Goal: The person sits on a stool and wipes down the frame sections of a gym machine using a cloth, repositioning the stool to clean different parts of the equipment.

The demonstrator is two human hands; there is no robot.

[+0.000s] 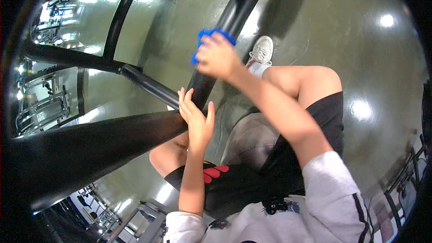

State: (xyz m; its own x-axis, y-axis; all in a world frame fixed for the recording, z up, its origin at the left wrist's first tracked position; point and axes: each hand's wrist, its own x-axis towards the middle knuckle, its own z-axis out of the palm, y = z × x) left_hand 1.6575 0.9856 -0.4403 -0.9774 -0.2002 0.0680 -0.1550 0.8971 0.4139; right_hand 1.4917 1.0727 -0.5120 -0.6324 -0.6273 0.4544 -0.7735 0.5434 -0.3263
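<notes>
My right hand [218,57] presses a bright blue cloth [227,36] against a thick black metal tube [233,14] that runs up and away from me. The fingers are bent over the cloth and slightly blurred; part of the cloth is hidden under them. Lower and to the left, my left hand [196,121] lies against the black frame where several tubes meet. Its fingers are stretched out with the thumb apart, and it holds nothing. A wide black beam [103,153] extends from that joint to the lower left.
A thinner black bar [150,85] joins the frame from the left. My legs straddle the tube, one white shoe [261,51] on the shiny greenish floor [378,76]. Gym-like equipment [42,94] stands at the left, with more metal frames [400,193] at the right edge.
</notes>
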